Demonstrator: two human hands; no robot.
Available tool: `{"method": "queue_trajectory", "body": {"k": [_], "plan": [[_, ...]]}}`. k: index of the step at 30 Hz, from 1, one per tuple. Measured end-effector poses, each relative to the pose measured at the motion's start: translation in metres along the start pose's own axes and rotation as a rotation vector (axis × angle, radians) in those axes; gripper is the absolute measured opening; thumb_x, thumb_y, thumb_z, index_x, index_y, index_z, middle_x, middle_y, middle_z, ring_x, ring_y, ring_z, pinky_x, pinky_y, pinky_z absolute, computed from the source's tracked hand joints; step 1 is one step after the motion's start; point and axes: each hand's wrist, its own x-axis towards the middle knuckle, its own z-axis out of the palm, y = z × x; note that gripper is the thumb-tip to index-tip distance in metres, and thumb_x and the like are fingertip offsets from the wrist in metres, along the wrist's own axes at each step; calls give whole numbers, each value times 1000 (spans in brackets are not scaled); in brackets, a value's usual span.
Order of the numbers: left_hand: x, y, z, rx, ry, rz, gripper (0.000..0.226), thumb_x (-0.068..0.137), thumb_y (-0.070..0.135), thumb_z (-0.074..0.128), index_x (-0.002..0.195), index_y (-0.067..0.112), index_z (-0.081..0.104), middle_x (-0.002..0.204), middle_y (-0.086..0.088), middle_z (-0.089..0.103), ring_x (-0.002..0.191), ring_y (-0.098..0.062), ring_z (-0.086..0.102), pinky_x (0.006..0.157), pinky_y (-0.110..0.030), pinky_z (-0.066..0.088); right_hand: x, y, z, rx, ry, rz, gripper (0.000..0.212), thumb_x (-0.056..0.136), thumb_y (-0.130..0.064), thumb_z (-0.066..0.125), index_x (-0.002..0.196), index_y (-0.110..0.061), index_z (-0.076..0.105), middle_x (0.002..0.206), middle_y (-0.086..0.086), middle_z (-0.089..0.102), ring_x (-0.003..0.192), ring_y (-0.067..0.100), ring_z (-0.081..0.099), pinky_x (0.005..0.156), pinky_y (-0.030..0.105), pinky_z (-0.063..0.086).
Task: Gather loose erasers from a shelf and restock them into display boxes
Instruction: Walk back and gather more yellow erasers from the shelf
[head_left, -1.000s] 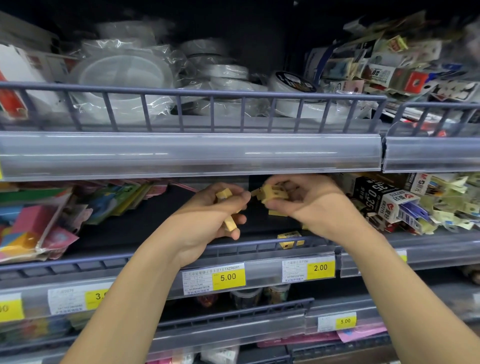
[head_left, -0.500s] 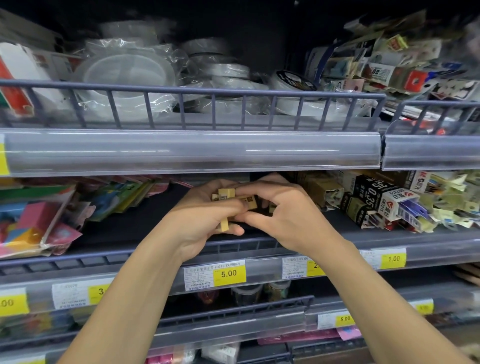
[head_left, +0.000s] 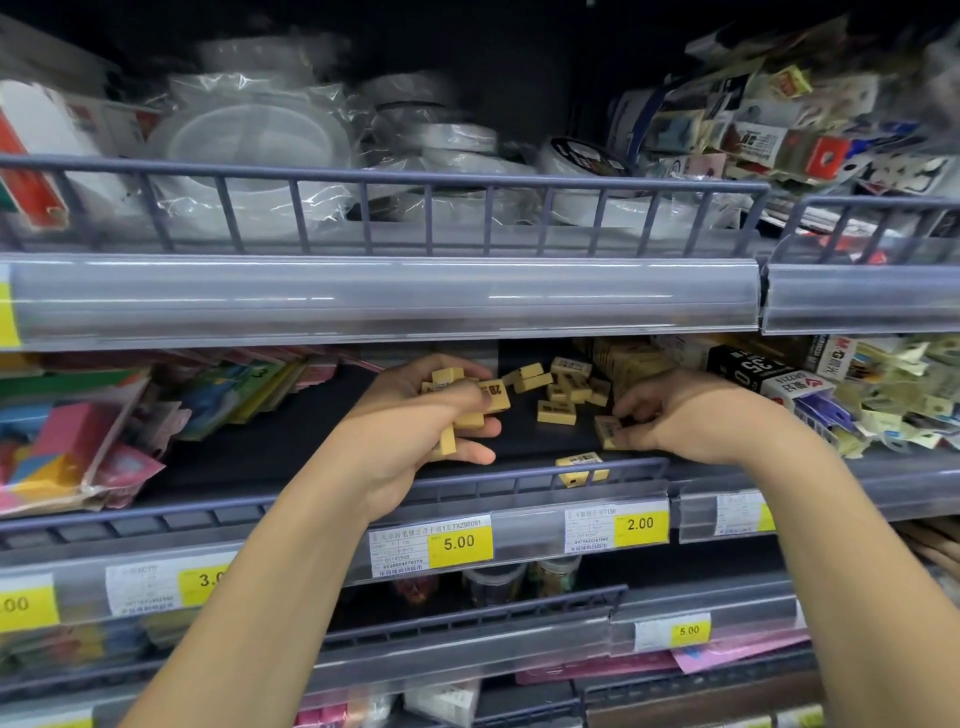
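Note:
Small yellow erasers (head_left: 557, 411) lie scattered on the dark middle shelf (head_left: 291, 441). My left hand (head_left: 415, 431) is over the shelf and grips a bunch of several yellow erasers (head_left: 467, 395). To its right, my right hand (head_left: 691, 421) reaches down and pinches one eraser (head_left: 607, 430) lying on the shelf. Two more erasers (head_left: 579, 467) lie against the front rail. A yellow display box (head_left: 628, 361) stands behind the loose pile, partly in shadow.
A blue wire rail (head_left: 519, 480) runs along the shelf front above price tags (head_left: 460, 543). Coloured paper packs (head_left: 67, 447) fill the left of the shelf, black and white boxes (head_left: 763, 374) the right. Wrapped plastic plates (head_left: 249, 150) sit on the upper shelf.
My hands were together at mid shelf passing erasers. My right hand has moved right and down to an eraser on the shelf. My left hand keeps its bunch.

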Motion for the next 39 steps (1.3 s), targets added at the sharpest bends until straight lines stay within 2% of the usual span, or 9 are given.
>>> {"method": "queue_trajectory", "body": {"k": [10, 14, 16, 20, 27, 30, 33, 36, 39], "plan": [[-3, 2, 2, -22, -5, -16, 18, 91, -2, 73, 92, 14, 81, 87, -7, 81, 85, -26, 80, 60, -29, 63, 15, -2, 18, 185, 115, -67, 23, 84, -21, 75, 102, -30, 63, 108, -4, 68, 99, 16, 64, 86, 27, 53], [-3, 2, 2, -42, 5, -12, 19, 92, -3, 72, 95, 14, 81, 93, -10, 81, 85, -25, 80, 62, -30, 63, -1, -29, 27, 769, 247, -305, 28, 83, -9, 78, 102, -28, 69, 93, -8, 74, 89, 12, 70, 77, 21, 57], [-2, 2, 2, -59, -10, -6, 18, 91, -2, 73, 99, 13, 80, 93, -8, 81, 86, -25, 80, 63, -29, 64, -8, -48, 32, 957, 246, -427, 29, 81, -5, 80, 103, -22, 72, 90, -3, 75, 85, 16, 71, 78, 27, 60], [-1, 3, 1, -113, -36, 11, 23, 89, 0, 76, 110, 10, 74, 97, -9, 81, 87, -23, 80, 67, -30, 64, -13, -73, 41, 931, 349, -494, 27, 80, -9, 82, 102, -18, 71, 94, 3, 74, 90, 20, 70, 86, 31, 58], [0, 4, 2, -93, -70, 38, 56, 64, 24, 88, 114, 9, 71, 94, -7, 81, 83, -18, 79, 65, -25, 62, -16, -86, 54, 719, 463, -567, 30, 81, -19, 80, 107, -34, 72, 94, -14, 69, 82, 10, 66, 77, 31, 56], [1, 4, 1, -76, -30, 45, 34, 76, 14, 87, 107, 11, 73, 90, -7, 81, 76, -16, 78, 60, -24, 61, -17, -88, 53, 644, 492, -582, 31, 82, -30, 80, 109, -39, 69, 94, -17, 66, 87, 8, 63, 78, 29, 54], [3, 3, 1, -76, -11, 39, 20, 83, 4, 82, 101, 9, 76, 88, -9, 80, 73, -18, 76, 58, -27, 61, -17, -82, 47, 603, 408, -597, 34, 80, -35, 81, 110, -40, 69, 96, -14, 69, 90, 9, 65, 79, 24, 53], [3, 2, 1, -58, -15, 40, 16, 81, 2, 83, 86, 16, 82, 86, -9, 78, 76, -18, 76, 61, -28, 62, -12, -66, 32, 822, 290, -514, 26, 79, -24, 84, 101, -33, 73, 94, -6, 74, 88, 12, 69, 84, 24, 56], [2, 3, 1, -57, -16, 40, 16, 81, 2, 83, 83, 19, 83, 85, -6, 79, 79, -16, 77, 64, -29, 63, 2, -37, 13, 468, 105, -300, 21, 79, -36, 82, 96, -38, 70, 92, -16, 73, 88, 3, 68, 82, 20, 53]]}}
